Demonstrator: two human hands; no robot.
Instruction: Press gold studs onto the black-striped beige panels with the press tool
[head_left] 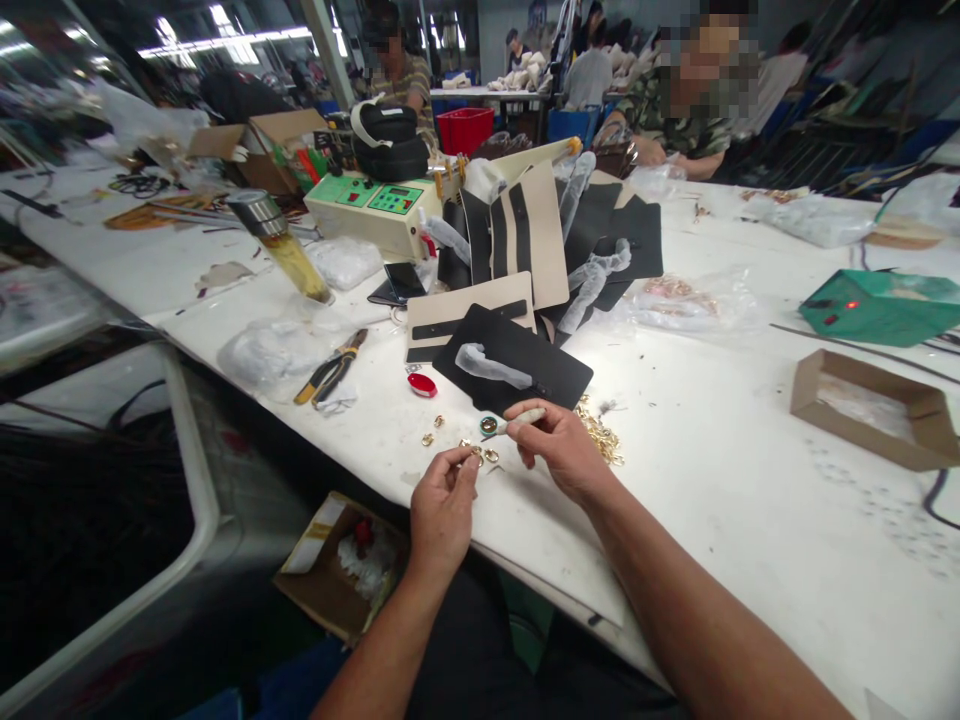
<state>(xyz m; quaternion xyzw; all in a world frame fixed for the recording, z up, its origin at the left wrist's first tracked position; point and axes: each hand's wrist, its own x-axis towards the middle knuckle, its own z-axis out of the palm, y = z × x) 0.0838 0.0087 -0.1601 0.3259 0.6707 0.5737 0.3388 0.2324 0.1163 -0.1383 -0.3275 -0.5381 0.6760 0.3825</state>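
Presently I see, through the head camera, my left hand (442, 510) pinching a small gold ring (477, 459) narrowly, near the white table's (697, 420) near edge. My right hand (555, 440) holds a pale-handled tool (531, 416), its tip beside a small round pot (489, 426). Gold pieces (604, 440) lie to the right.

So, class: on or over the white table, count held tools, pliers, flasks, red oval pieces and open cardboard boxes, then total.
Slim tool in right hand: 1
Pliers: 1
Flask: 1
Red oval piece: 1
Cardboard boxes, right and back left: 2
Total: 6
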